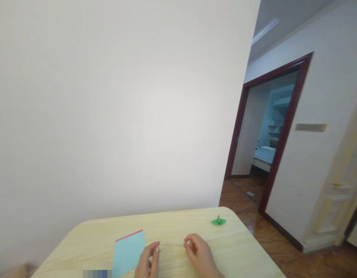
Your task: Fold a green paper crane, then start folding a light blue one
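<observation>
Pale wall (123, 116), plain, rising straight beyond both hands and filling most of the view. Brown patterned floor (233, 197), far to the right of the right hand, running back and away. Doorway (292, 92) with a dark red frame, also well beyond the right hand and off to its right; through it, a bed (265, 154) with pale bedding. Desk (172, 224), light wood grain, rounded far corners, stretching out under and beyond both hands, its far edge close to the wall.

Sheet of paper (127, 251), light blue, pink strip along its far edge; lies flat on the desk, just left of the left hand, which overlaps its right side in this view.

Right hand (200, 253): low over the desk, fingers loosely curled toward the left hand, released. Left hand (148, 259): bent inward, thumb and forefinger tips close together; small in the view, so cannot tell whether anything thin is pinched there. Bare desk between the two.

Paper bird (218, 221), green, folded, wings spread to either side; sits on the desk beyond the right hand and slightly to its right, clear of the fingers.
</observation>
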Demonstrator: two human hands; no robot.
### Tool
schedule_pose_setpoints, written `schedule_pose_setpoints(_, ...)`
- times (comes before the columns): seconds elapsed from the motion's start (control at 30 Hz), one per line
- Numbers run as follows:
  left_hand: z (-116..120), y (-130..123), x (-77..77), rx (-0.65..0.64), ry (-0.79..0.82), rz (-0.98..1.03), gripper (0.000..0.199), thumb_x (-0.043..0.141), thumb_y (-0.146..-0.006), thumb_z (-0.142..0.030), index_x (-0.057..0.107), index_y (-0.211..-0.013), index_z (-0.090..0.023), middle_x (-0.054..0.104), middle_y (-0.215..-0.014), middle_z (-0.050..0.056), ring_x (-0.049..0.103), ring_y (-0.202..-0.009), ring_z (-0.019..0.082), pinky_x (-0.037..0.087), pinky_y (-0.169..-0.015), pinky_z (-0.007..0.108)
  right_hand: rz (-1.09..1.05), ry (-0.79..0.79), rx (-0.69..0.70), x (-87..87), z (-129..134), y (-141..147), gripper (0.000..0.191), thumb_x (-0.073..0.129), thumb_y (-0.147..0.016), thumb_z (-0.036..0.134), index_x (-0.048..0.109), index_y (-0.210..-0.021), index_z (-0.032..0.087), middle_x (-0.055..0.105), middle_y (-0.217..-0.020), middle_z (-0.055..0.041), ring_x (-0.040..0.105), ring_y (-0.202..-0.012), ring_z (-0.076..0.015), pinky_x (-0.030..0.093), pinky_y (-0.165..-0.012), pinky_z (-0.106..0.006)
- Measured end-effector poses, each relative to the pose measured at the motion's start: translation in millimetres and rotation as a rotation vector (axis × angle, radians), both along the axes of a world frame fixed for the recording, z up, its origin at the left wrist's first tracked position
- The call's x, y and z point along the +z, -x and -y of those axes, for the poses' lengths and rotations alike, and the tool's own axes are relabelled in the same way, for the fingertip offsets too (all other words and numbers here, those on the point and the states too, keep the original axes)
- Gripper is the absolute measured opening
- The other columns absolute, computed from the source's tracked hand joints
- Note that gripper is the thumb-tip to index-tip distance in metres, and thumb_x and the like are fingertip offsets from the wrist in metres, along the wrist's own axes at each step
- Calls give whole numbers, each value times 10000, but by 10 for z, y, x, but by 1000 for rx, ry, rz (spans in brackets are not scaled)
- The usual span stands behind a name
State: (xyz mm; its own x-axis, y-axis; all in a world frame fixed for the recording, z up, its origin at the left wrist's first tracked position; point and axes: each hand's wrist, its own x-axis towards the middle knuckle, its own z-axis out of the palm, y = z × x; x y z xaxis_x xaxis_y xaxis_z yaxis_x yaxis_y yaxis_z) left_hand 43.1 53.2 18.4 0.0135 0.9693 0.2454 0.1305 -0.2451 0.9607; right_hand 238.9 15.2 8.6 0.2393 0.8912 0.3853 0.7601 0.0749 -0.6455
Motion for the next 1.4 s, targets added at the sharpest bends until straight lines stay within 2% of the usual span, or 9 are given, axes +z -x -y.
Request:
schedule_pose_setpoints(0.1, -23, 78, 42, 87, -70, 23, 400, 524, -692, -522, 642, -881, -190, 682, -920, 84, 612, -897, 264, 502, -705, 350, 127, 5, 276, 41, -136, 531, 206, 579, -723, 172, 631, -914, 227, 627, -889, -25, 569, -807, -165, 421, -714, -221)
schedule_pose_setpoints(0.23, -128, 216, 61, 219, -33, 95, 429, 506, -680, -542, 616, -887, -182, 662, -930, 91, 593, -921, 282, 476, -766, 396, 317, -31, 448, 43, -403, 957, 362, 652, -702, 193, 582, -1049, 267, 622, -1056, -1, 547, -956, -172, 395, -836, -234)
schedule_pose_setpoints(0.33, -204, 272, 56, 264, 41, 145, 492, 467, -665, -582, 596, -889, -163, 648, -942, 114, 592, -935, 297, 469, -790, 422, 582, -4, 456, 24, -580, 1049, 205, 607, -765, 261, 613, -969, 244, 678, -901, -1, 593, -830, -180, 429, -746, -244)
schedule_pose_setpoints(0.43, -240, 287, 47, 270, 90, 184, 521, 453, -655, -603, 589, -894, -160, 648, -951, 123, 598, -951, 310, 468, -803, 436, 708, 10, 495, 5, -666, 1037, 119, 569, -794, 288, 648, -798, 199, 691, -750, -24, 607, -708, -193, 441, -667, -259)
schedule_pose_setpoints(0.67, -292, 350, -36, 266, 89, 225, 464, 465, -689, -578, 608, -902, -191, 678, -917, 90, 593, -989, 313, 486, -782, 432, 770, 11, 538, -25, -696, 1003, 151, 473, -840, 155, 621, -821, 133, 681, -777, -81, 613, -682, -206, 463, -637, -283)
schedule_pose_setpoints(1.03, -142, 202, 65, 183, -57, 114, 425, 507, -677, -562, 645, -827, -189, 684, -900, 81, 603, -926, 282, 456, -840, 415, 493, 21, 510, 82, -640, 1061, 181, 486, -814, 236, 640, -727, 197, 701, -736, -18, 611, -668, -165, 444, -633, -214)
schedule_pose_setpoints(1.27, -141, 233, 54, 224, -128, 59, 403, 457, -744, -523, 602, -895, -179, 632, -959, 97, 554, -972, 278, 425, -870, 422, 241, 14, 312, 249, -589, 1014, 173, 458, -823, 202, 626, -788, 189, 681, -750, -26, 613, -684, -154, 435, -615, -210)
schedule_pose_setpoints(1.33, -137, 246, 63, 279, -165, 58, 407, 453, -753, -524, 581, -940, -186, 599, -1000, 96, 530, -1011, 274, 450, -829, 391, 50, 0, 237, 283, -594, 917, 172, 437, -831, 216, 606, -826, 182, 659, -742, -28, 607, -681, -152, 442, -614, -219)
schedule_pose_setpoints(1.4, -137, 245, 63, 331, -180, 76, 431, 460, -745, -542, 564, -971, -190, 566, -1028, 96, 516, -1030, 273, 478, -768, 360, -372, 2, 160, 295, -596, 775, 181, 484, -805, 315, 599, -790, 176, 630, -694, -23, 595, -616, -151, 447, -563, -223)
